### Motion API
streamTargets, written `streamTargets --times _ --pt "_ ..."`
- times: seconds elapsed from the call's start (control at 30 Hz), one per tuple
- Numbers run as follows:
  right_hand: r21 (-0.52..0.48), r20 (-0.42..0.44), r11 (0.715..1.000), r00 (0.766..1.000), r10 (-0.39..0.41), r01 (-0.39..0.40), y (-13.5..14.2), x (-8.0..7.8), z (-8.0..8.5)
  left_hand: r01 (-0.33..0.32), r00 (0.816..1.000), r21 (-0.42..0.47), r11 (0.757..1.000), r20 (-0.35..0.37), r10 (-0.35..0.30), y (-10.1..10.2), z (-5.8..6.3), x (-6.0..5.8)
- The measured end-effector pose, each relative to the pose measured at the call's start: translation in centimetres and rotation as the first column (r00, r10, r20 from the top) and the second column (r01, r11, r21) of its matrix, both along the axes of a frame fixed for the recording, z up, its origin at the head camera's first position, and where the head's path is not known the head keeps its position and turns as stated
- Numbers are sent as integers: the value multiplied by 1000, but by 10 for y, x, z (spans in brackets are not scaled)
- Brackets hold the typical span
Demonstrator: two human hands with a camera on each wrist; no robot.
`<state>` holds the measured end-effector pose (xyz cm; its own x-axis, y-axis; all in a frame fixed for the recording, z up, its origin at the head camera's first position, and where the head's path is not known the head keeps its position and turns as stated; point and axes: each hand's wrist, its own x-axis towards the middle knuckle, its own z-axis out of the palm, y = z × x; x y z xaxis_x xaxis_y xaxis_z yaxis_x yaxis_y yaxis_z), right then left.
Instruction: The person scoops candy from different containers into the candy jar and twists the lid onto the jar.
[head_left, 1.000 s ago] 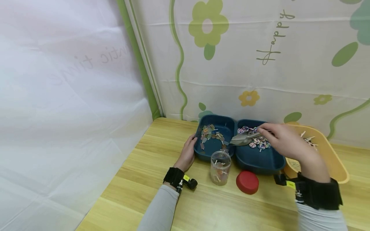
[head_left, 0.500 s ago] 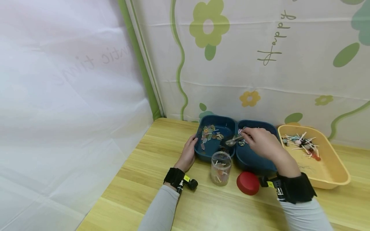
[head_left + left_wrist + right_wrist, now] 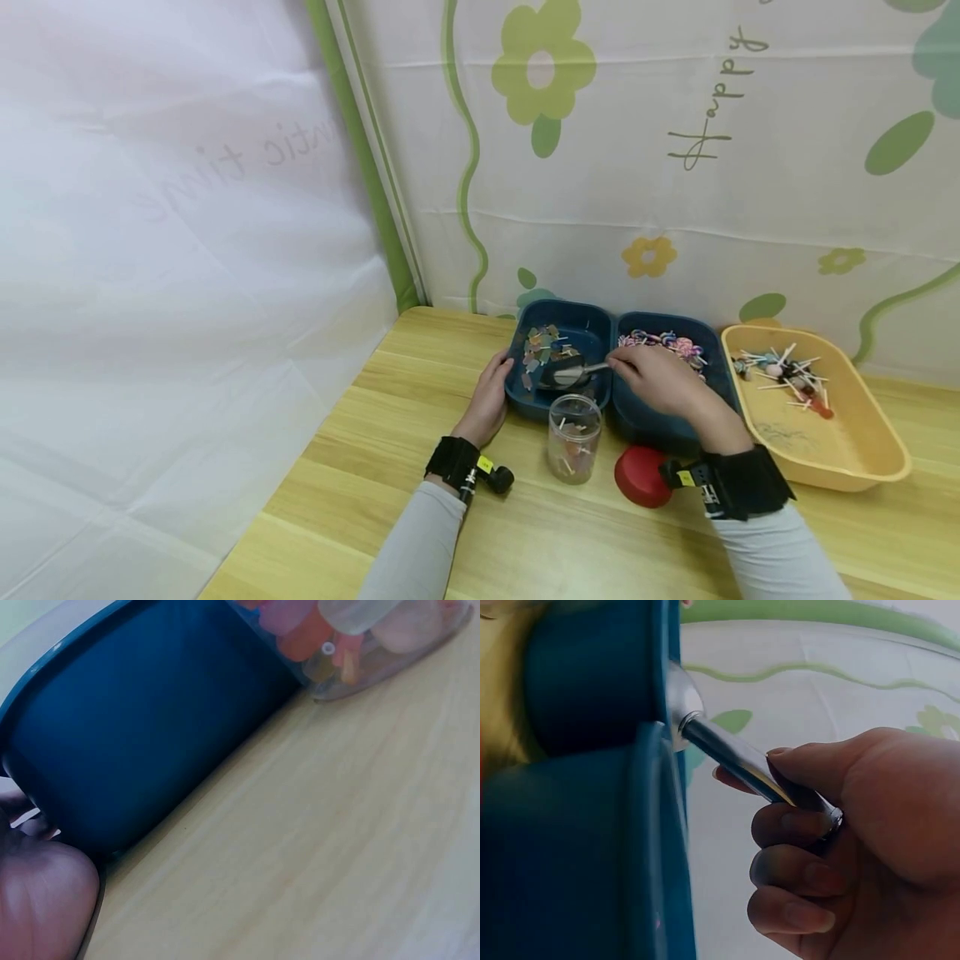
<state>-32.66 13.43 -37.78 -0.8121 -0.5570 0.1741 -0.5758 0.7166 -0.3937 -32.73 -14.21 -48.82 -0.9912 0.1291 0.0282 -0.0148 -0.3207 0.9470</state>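
Note:
My right hand (image 3: 656, 379) grips the handle of a metal scoop (image 3: 567, 377); in the right wrist view its fingers curl round the handle (image 3: 735, 757). The scoop's bowl is down inside the left blue bin (image 3: 525, 406), beside small translucent coloured pieces on white sticks (image 3: 542, 346). My left hand (image 3: 486, 402) rests against that bin's left outer side. In the left wrist view, part of the left hand (image 3: 45, 900) touches the bin's corner; some fingers are hidden. A clear jar (image 3: 573, 454) partly filled with similar stick pieces stands uncovered in front of the bin.
A red lid (image 3: 642, 477) lies right of the jar. The second blue bin (image 3: 637, 421) holds swirly lollipop-like pieces (image 3: 678, 343), partly behind my right hand. Further right, a yellow tray (image 3: 840, 446) holds several white-stick pieces (image 3: 791, 375). A patterned cloth (image 3: 570, 192) hangs behind the table.
My right hand has moved left with the scoop, from above the second bin down into the left bin. The left hand, jar and lid stay put.

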Motion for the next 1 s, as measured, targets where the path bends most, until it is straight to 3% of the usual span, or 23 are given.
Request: streamTargets --times 0.23,0.6,1.0 --pt "12 79 999 996 35 -36 -11 -2 -16 -10 1000 -18 1000 12 11 0 1 2" --pt "57 109 998 994 17 -23 -12 -6 -24 -1 1000 1 1000 -6 1 0 1 0" --pt "-151 255 980 952 168 -132 2 -10 -20 -22 1000 -19 1000 0 22 0 2 1"
